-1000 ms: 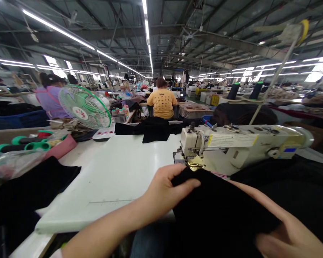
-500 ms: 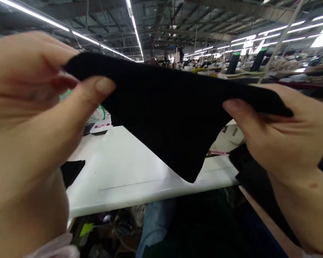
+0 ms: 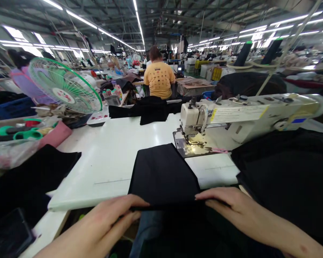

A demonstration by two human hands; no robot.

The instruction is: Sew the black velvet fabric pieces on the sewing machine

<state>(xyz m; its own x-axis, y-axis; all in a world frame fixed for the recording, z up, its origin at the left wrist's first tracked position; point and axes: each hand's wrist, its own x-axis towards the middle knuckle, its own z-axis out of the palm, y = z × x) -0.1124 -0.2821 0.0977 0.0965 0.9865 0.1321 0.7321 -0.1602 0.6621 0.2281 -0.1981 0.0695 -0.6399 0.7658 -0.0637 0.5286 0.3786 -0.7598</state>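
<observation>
A black fabric piece (image 3: 164,175) lies flat on the white sewing table, its near edge reaching over the table's front edge. My left hand (image 3: 115,218) pinches its near left corner between thumb and fingers. At the near right corner my right hand (image 3: 226,208) grips the same piece, thumb below and fingers on top. Just beyond its far right side stands the sewing machine (image 3: 193,122), whose lit needle area is close to the cloth. Pink-handled snips (image 3: 218,150) rest beside the machine's plate.
More black cloth lies at the right (image 3: 288,168), at the left (image 3: 40,168) and along the table's back (image 3: 153,109). A green-rimmed fan (image 3: 64,86) stands at the back left. Thread spools (image 3: 29,134) lie left. A person in a yellow shirt (image 3: 160,79) sits ahead.
Both hands have come down from in front of the camera, bringing the black fabric piece onto the table. It was held up and drooping; now it lies spread flat.
</observation>
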